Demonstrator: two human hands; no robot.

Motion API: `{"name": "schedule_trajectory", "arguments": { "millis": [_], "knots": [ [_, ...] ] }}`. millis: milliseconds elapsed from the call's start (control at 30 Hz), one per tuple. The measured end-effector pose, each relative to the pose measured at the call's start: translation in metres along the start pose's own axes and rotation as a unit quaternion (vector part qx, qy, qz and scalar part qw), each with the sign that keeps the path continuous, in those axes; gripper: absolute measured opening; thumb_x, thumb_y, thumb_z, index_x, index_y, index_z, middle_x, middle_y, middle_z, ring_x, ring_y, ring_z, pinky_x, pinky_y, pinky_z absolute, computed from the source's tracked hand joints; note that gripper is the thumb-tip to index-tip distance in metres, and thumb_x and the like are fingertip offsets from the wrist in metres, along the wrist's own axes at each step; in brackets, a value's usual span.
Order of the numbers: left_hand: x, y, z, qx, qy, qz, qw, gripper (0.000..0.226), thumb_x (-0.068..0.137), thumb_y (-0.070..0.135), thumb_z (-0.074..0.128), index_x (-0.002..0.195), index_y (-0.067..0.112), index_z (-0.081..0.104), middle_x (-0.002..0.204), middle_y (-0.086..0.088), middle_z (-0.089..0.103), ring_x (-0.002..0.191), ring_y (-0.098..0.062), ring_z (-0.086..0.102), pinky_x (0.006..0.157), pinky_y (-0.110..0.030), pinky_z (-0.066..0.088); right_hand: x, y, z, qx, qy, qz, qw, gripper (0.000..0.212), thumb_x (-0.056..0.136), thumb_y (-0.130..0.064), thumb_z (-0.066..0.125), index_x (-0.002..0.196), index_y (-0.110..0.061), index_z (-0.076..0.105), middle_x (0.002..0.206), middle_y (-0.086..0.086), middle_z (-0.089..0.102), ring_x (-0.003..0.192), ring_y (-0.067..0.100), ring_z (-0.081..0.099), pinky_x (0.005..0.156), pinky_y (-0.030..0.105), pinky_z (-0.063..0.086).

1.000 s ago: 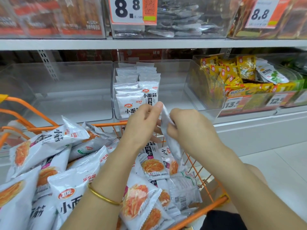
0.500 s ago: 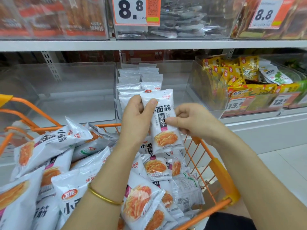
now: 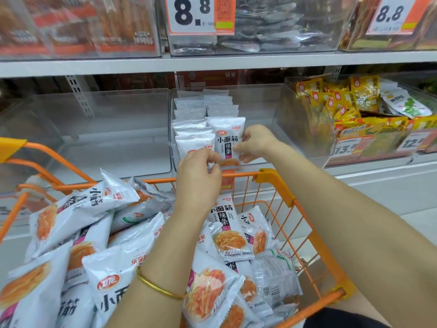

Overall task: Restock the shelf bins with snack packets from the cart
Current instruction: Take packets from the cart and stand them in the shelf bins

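Note:
A white snack packet point(image 3: 228, 136) with black lettering stands upright at the front of the right-hand row in the middle clear bin point(image 3: 259, 107). My right hand point(image 3: 256, 143) grips its right edge. My left hand point(image 3: 198, 178), a gold bangle on its wrist, pinches its lower left corner just above the cart rim. Two rows of the same packets point(image 3: 191, 129) stand behind and beside it in the bin. The orange wire cart point(image 3: 274, 185) below is piled with several more white packets point(image 3: 94, 209).
The clear bin point(image 3: 106, 129) to the left holds nothing. The bin point(image 3: 343, 107) to the right is full of yellow packets, with price labels on its front. A shelf board point(image 3: 212, 62) carrying more bins and an 8.8 price tag point(image 3: 198, 13) runs overhead.
Both hands have carried the packet up and forward from above the cart into the middle bin, where it now stands at the front of the right row.

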State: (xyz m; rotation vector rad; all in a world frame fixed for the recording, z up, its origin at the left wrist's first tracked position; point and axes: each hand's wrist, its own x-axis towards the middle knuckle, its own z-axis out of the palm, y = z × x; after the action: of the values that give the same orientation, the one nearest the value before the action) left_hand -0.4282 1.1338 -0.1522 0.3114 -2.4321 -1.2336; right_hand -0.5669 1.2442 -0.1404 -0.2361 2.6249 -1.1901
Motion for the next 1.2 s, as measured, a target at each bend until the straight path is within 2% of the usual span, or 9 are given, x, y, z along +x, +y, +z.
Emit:
{"name": "schedule_trajectory", "arguments": {
  "millis": [100, 367, 467, 567, 667, 767, 900, 1033, 1200],
  "knots": [
    [0.0, 0.0, 0.0, 0.006, -0.003, 0.0, 1.0, 0.021, 0.089, 0.008, 0.051, 0.102, 0.02, 0.062, 0.107, 0.003, 0.057, 0.107, -0.018, 0.052, 0.093, -0.041, 0.046, 0.004, -0.002, 0.01, -0.033, 0.002, 0.0, 0.999, 0.013, 0.088, -0.009, 0.064, 0.078, -0.007, 0.055, 0.094, 0.019, 0.07, 0.074, 0.029, 0.07, 0.069, 0.036, 0.06],
    [0.0, 0.001, 0.0, 0.014, -0.005, 0.0, 1.0, 0.021, 0.09, 0.01, 0.051, 0.104, 0.021, 0.061, 0.104, 0.007, 0.054, 0.109, -0.017, 0.051, 0.094, -0.04, 0.047, -0.001, -0.006, 0.004, -0.065, -0.007, 0.018, 0.998, 0.018, 0.085, -0.016, 0.069, 0.086, -0.003, 0.057, 0.089, 0.014, 0.07, 0.073, 0.025, 0.071, 0.067, 0.032, 0.06],
    [-0.001, 0.003, 0.0, 0.011, -0.005, 0.0, 1.0, 0.022, 0.09, 0.009, 0.05, 0.105, 0.021, 0.061, 0.103, 0.008, 0.053, 0.109, -0.017, 0.051, 0.094, -0.04, 0.047, -0.018, -0.012, -0.007, -0.101, 0.07, -0.023, 0.992, 0.025, 0.086, -0.016, 0.068, 0.093, -0.007, 0.046, 0.09, 0.015, 0.066, 0.076, 0.028, 0.071, 0.074, 0.04, 0.058],
    [-0.001, 0.003, -0.001, 0.003, 0.002, 0.002, 1.0, 0.023, 0.089, 0.007, 0.05, 0.104, 0.02, 0.061, 0.104, 0.007, 0.053, 0.109, -0.017, 0.051, 0.094, -0.039, 0.046, -0.059, -0.023, -0.019, -0.074, 0.145, -0.117, 0.98, 0.016, 0.088, -0.014, 0.064, 0.078, -0.009, 0.052, 0.074, 0.012, 0.068, 0.06, 0.022, 0.069, 0.062, 0.032, 0.057],
    [-0.001, 0.002, -0.001, -0.002, 0.008, 0.004, 1.0, 0.023, 0.088, 0.006, 0.049, 0.103, 0.019, 0.062, 0.104, 0.006, 0.054, 0.109, -0.018, 0.051, 0.094, -0.038, 0.045, -0.105, -0.02, -0.009, -0.108, -0.034, -0.078, 0.991, 0.028, 0.092, -0.027, 0.059, 0.071, -0.008, 0.059, 0.063, 0.01, 0.068, 0.05, 0.021, 0.066, 0.047, 0.024, 0.054],
    [-0.001, 0.002, -0.001, -0.004, 0.01, 0.005, 1.0, 0.024, 0.088, 0.005, 0.049, 0.103, 0.017, 0.062, 0.103, 0.005, 0.055, 0.108, -0.019, 0.051, 0.093, -0.038, 0.045, -0.121, 0.001, 0.022, -0.189, -0.193, 0.009, 0.963, 0.049, 0.093, -0.049, 0.048, 0.08, -0.003, 0.058, 0.069, 0.015, 0.069, 0.055, 0.025, 0.068, 0.055, 0.031, 0.059],
    [0.0, 0.001, 0.0, -0.01, 0.015, 0.01, 1.0, 0.024, 0.086, 0.003, 0.049, 0.102, 0.015, 0.064, 0.104, 0.002, 0.058, 0.105, -0.018, 0.052, 0.092, -0.038, 0.045, -0.119, 0.015, 0.047, -0.175, -0.205, 0.029, 0.963, 0.056, 0.089, -0.055, 0.051, 0.065, -0.005, 0.05, 0.057, 0.013, 0.059, 0.05, 0.026, 0.061, 0.064, 0.036, 0.057],
    [0.001, 0.0, 0.001, -0.015, 0.024, 0.012, 1.0, 0.024, 0.086, 0.002, 0.049, 0.1, 0.014, 0.064, 0.101, 0.003, 0.058, 0.103, -0.016, 0.054, 0.089, -0.032, 0.045, -0.116, 0.017, 0.039, -0.06, -0.207, 0.044, 0.975, 0.032, 0.09, -0.037, 0.061, 0.084, -0.006, 0.053, 0.083, 0.016, 0.066, 0.076, 0.031, 0.067, 0.062, 0.037, 0.06],
    [0.0, 0.002, 0.0, -0.029, 0.045, 0.011, 0.999, 0.025, 0.086, 0.001, 0.047, 0.099, 0.015, 0.064, 0.101, 0.003, 0.06, 0.098, -0.012, 0.054, 0.085, -0.024, 0.042, -0.123, 0.02, 0.006, 0.018, -0.194, 0.03, 0.98, 0.01, 0.088, -0.022, 0.064, 0.094, -0.014, 0.061, 0.083, 0.001, 0.07, 0.066, 0.014, 0.068, 0.054, 0.029, 0.057]
  ]
}}
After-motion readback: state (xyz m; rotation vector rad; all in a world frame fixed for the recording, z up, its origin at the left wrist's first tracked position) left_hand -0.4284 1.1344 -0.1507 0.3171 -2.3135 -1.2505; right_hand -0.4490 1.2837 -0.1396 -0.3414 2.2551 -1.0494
